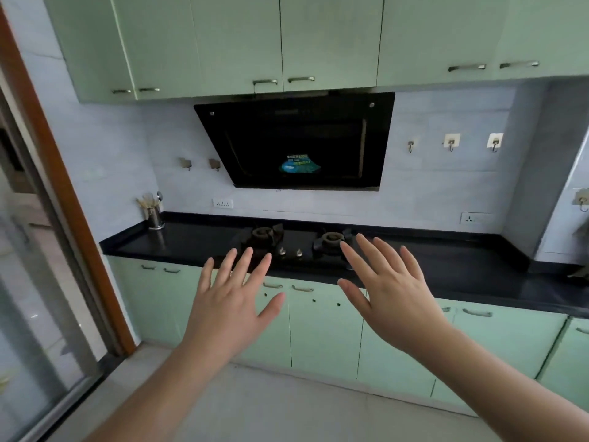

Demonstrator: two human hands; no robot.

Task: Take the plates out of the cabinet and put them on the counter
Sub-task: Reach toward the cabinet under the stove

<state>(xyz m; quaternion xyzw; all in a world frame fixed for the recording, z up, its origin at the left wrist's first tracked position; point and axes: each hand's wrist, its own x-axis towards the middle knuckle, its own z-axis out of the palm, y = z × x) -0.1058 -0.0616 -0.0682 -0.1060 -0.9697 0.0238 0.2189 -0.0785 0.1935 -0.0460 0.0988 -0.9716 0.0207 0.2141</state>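
Both my hands are held out in front of me with fingers spread and straight, holding nothing. My left hand (231, 298) hovers before the lower cabinet doors, my right hand (387, 288) beside it, in front of the black counter (191, 244). Pale green upper cabinets (328, 39) run along the top with all doors closed. Pale green lower cabinets (325, 330) under the counter are closed too. No plates are in view.
A two-burner gas hob (296, 244) sits in the counter's middle under a black range hood (296, 141). A metal utensil holder (154, 215) stands at the counter's left end. Wall hooks (451, 143) hang at the right. A sliding glass door with a wooden frame (63, 186) is on the left.
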